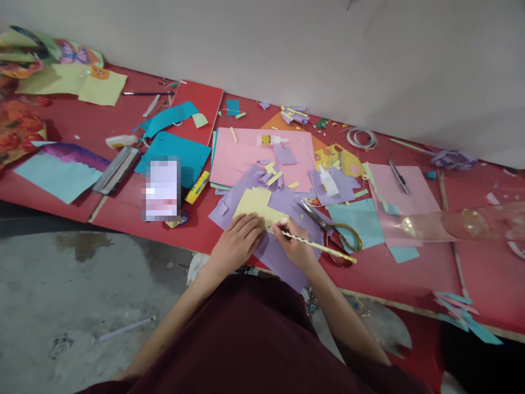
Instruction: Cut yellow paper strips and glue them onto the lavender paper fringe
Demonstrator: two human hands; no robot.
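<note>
My left hand (240, 239) lies flat, fingers together, pressing on a pale yellow paper piece (256, 205) that rests on a lilac sheet (283, 241). My right hand (295, 243) is closed around a yellow striped pencil (324, 247), its tip touching the yellow paper beside my left fingers. Scissors (334, 230) with red and gold handles lie just right of my right hand.
A red board (410, 279) on a grey floor carries pink (246, 153), blue (180, 153) and lilac sheets, paper scraps, small glue bottles (270, 140), a yellow glue stick (198, 187), a pen (398, 176) and a tape ring (361, 137). A white wall runs behind.
</note>
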